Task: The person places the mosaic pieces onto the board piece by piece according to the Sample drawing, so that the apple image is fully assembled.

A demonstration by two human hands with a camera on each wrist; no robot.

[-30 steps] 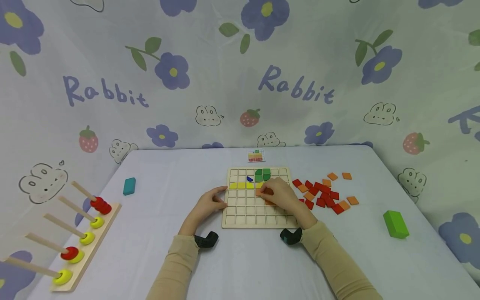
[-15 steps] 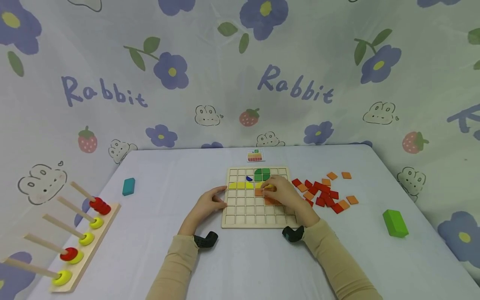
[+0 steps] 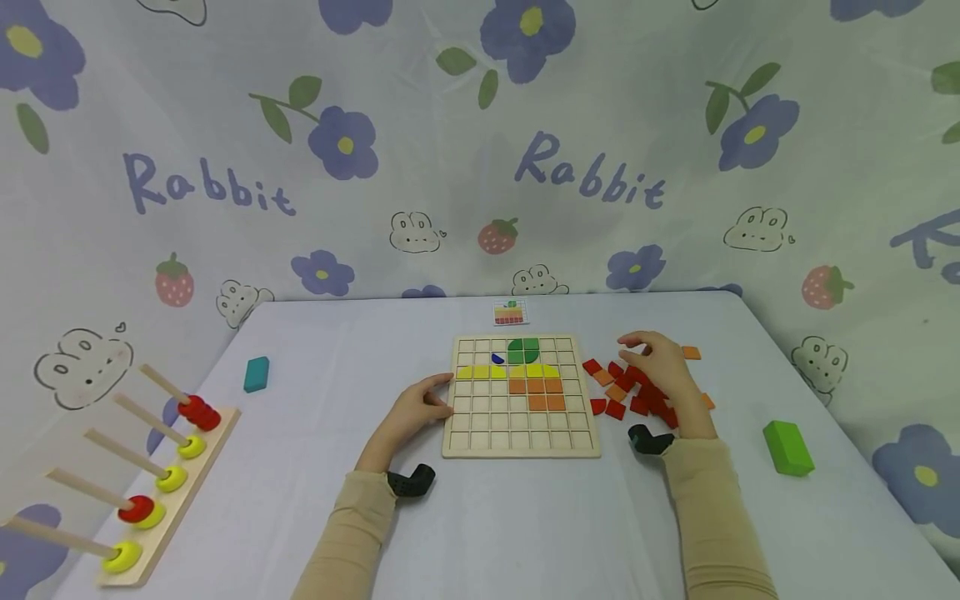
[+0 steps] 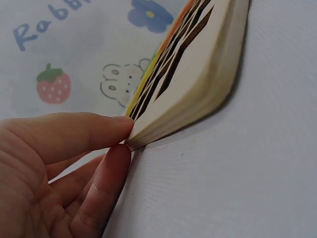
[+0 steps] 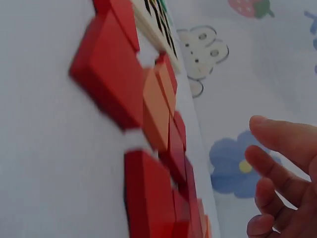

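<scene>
A pale wooden grid board (image 3: 521,453) lies mid-table. It bears green pieces (image 3: 522,351), a small blue piece (image 3: 497,358), a yellow row (image 3: 472,372) and, at its middle right, several orange tiles (image 3: 536,386). At the board's left edge rests my left hand (image 3: 408,412), its thumb and a fingertip touching the side; the left wrist view shows these fingertips right at the rim. My right hand (image 3: 660,367) hovers over a loose pile of red tiles (image 3: 617,410) and orange ones, fingers parted. In the right wrist view nothing shows between the fingers.
A small picture card (image 3: 511,312) lies behind the board. A wooden peg stand (image 3: 176,508) with red and yellow rings is at the left, near a teal block (image 3: 257,374). At the right sits a green block (image 3: 789,448).
My right hand has left the orange tiles on the board and moved right, over the loose pile. Orange tiles it covered now show on the board. The left hand keeps its place.
</scene>
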